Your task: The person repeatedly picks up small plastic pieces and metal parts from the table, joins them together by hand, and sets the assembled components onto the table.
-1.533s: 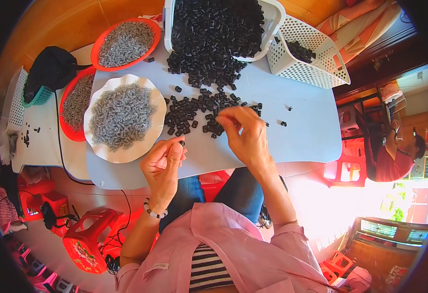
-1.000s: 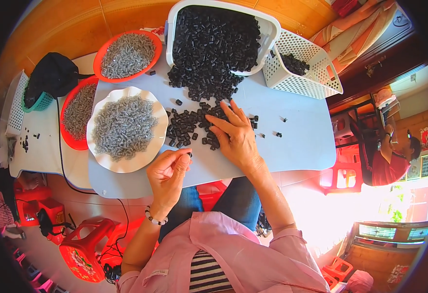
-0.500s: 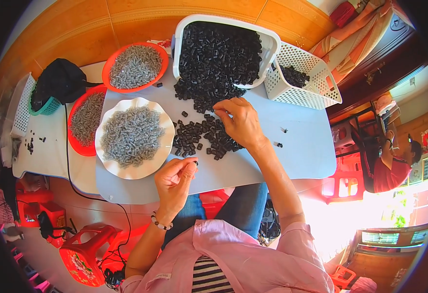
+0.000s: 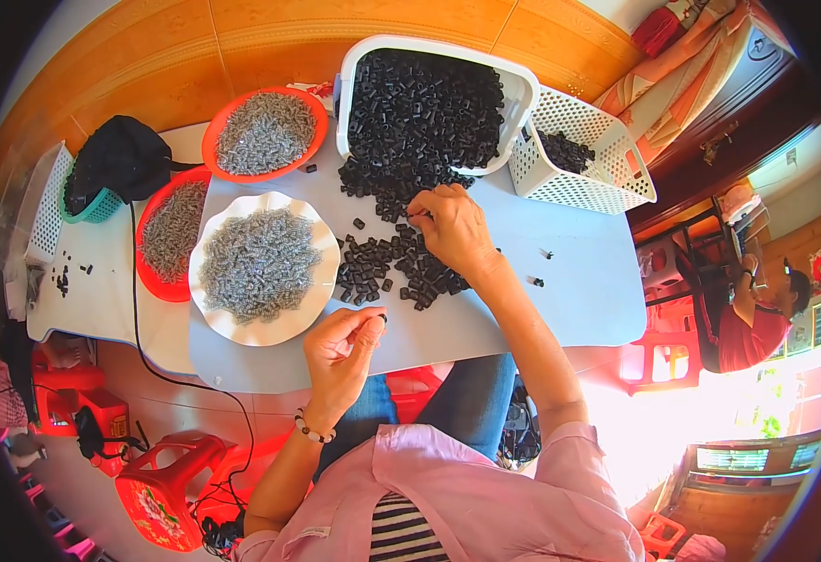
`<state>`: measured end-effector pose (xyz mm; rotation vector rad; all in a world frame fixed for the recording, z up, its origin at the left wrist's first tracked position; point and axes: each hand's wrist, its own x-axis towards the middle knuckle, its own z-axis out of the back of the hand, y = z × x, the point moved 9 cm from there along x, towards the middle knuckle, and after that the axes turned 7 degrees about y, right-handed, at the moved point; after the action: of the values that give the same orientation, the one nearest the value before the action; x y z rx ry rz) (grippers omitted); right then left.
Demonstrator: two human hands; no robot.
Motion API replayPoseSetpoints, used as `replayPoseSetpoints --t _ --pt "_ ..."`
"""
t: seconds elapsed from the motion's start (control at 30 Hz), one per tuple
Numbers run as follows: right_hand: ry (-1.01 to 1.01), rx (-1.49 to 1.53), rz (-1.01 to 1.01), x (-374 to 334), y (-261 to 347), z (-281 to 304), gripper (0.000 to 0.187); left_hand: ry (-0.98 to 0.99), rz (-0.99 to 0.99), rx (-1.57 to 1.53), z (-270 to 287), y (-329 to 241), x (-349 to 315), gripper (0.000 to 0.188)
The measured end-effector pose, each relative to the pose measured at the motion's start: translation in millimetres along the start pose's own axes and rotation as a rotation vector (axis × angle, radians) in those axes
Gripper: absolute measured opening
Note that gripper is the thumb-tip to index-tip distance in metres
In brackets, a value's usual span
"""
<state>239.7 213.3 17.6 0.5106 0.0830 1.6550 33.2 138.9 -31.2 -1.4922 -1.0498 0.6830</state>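
Observation:
Between the thumb and forefinger of my left hand, near the table's front edge, is a small black plastic piece. My right hand reaches over the loose black pieces, its thumb and forefinger pinched together at the pile. Whatever those fingertips hold is too small to make out. Behind it, a white tub lies tipped toward me, and black pieces spill from it onto the grey-blue tabletop. Left of the pile stands a white scalloped dish heaped with small silvery-grey pieces.
Two red bowls hold more silvery pieces. A white perforated basket with black pieces stands at back right. At left, a black cloth covers a green basket. A black cable crosses the table. Another person sits far right.
The view has shifted slightly. Both hands keep nearly the same places; my right fingertips have moved a little at the pile, and the left still pinches its black piece.

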Motion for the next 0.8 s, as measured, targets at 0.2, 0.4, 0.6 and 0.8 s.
replayPoseSetpoints --t 0.2,0.4,0.6,0.8 --pt "0.033 0.196 -0.051 -5 2 2 0.013 -0.032 0.037 -0.010 2 0 -1 0.021" --pt "0.139 0.971 -0.288 -36 14 0 0.013 -0.054 0.036 -0.043 3 -3 -1 0.022" --pt "0.222 1.408 -0.358 -84 45 -14 0.018 -0.086 -0.028 -0.118 7 -4 -8 0.025" --pt "0.237 1.496 -0.404 -114 66 -17 0.016 -0.043 -0.039 -0.121 -2 -15 -23 0.026"
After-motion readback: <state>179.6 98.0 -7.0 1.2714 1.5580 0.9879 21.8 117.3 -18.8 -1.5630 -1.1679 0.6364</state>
